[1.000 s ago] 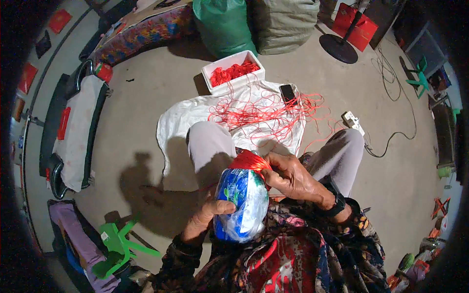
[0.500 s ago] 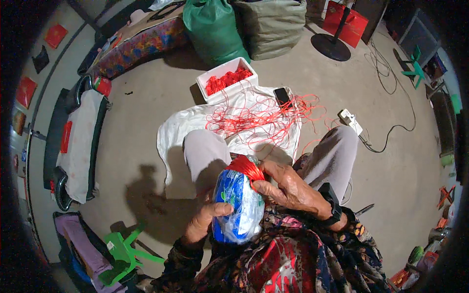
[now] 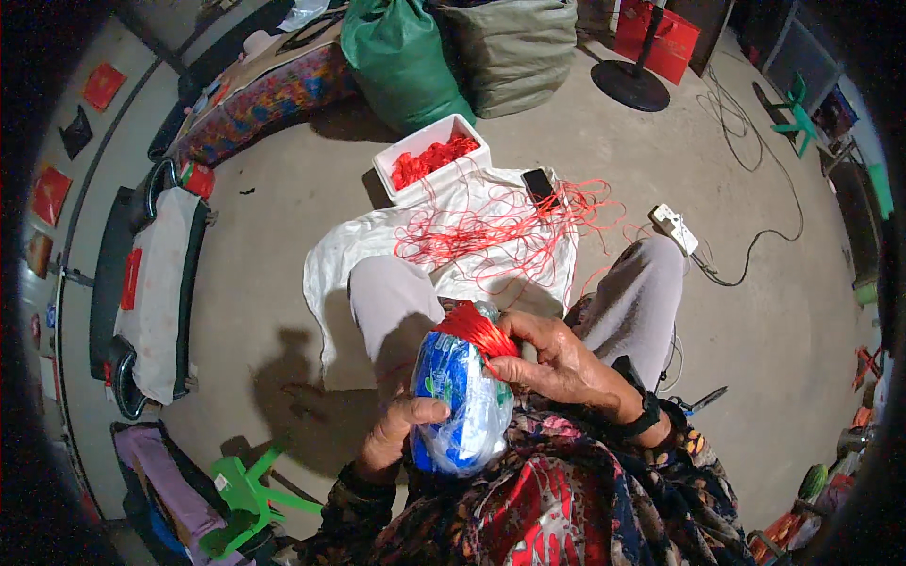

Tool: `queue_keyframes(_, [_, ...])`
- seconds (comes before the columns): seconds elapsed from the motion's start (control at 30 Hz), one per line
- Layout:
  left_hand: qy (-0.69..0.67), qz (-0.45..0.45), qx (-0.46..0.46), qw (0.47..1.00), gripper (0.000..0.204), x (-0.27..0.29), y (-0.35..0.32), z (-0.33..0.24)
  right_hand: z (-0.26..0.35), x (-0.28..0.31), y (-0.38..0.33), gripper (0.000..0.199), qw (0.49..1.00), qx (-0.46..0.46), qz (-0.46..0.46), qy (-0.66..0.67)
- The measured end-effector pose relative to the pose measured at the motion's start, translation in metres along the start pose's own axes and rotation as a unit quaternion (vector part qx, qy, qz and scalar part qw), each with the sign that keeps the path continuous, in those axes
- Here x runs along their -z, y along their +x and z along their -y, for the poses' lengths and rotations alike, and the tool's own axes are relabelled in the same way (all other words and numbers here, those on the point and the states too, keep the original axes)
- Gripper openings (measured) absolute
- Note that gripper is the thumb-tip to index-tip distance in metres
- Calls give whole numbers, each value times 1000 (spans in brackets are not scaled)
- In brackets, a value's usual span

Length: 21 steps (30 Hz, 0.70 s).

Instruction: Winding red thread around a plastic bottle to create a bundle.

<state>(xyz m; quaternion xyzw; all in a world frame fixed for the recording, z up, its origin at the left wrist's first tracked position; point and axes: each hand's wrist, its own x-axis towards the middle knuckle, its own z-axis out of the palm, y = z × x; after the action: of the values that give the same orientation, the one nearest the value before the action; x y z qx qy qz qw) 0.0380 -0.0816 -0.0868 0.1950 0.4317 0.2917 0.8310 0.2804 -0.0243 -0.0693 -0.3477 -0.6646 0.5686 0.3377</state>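
Blue package [image 3: 470, 410] points lengthwise forward; left grip [image 3: 396, 426] clasps it, right grip [image 3: 559, 363] pinches red cord [image 3: 474, 327].

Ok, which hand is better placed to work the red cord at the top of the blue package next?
Probably the right hand: its thumb and fingers are at the red cord, while the left hand supports the blue package lower down, its thumb across the front.
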Motion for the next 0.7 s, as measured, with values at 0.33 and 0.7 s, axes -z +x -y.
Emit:
queue_keyframes(0.33, [2,-15,27,1000,70,10,-8,-1,-29,-8,7,24,986,-44,-120,110])
queue_keyframes(0.7, [-147,62,-57,986,75,40,-9,21,-39,23,10,22,933,-68,-154,317])
